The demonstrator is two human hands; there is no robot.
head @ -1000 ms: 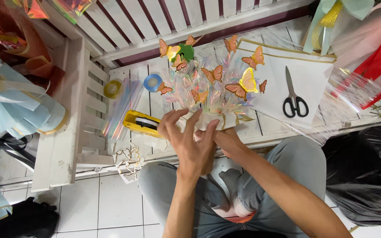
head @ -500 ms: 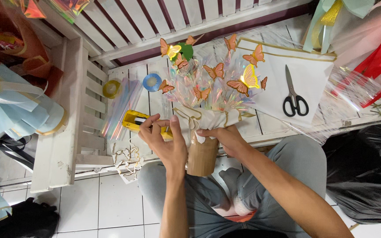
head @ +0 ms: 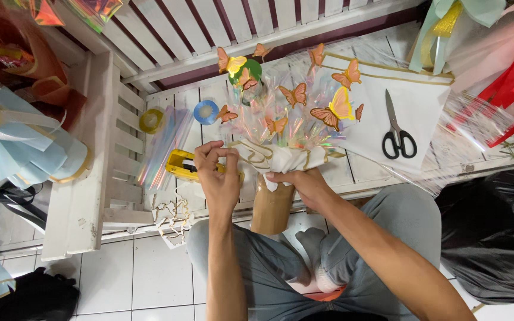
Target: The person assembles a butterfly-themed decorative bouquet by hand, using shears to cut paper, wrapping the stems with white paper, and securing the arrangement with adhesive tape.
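Butterflies in orange and yellow paper top the iridescent cellophane bouquet (head: 295, 113), which now stands upright over the worktop edge instead of hiding behind both palms as it did a second ago. The right hand (head: 304, 184) clamps the white gold-edged wrap at the neck, above the brown paper stem sleeve (head: 272, 208). The left hand (head: 218, 178) has come off the bouquet and hovers just beside it, its fingers (head: 209, 153) pinched together; whether they hold anything I cannot tell. Behind it lies a yellow tape dispenser (head: 182, 163). So the wrapping sits exposed for work. Black-handled scissors (head: 397, 134) rest well to the right on white paper; slatted white worktop (head: 209, 89) between stays open, while the front edge is close under the wrists.
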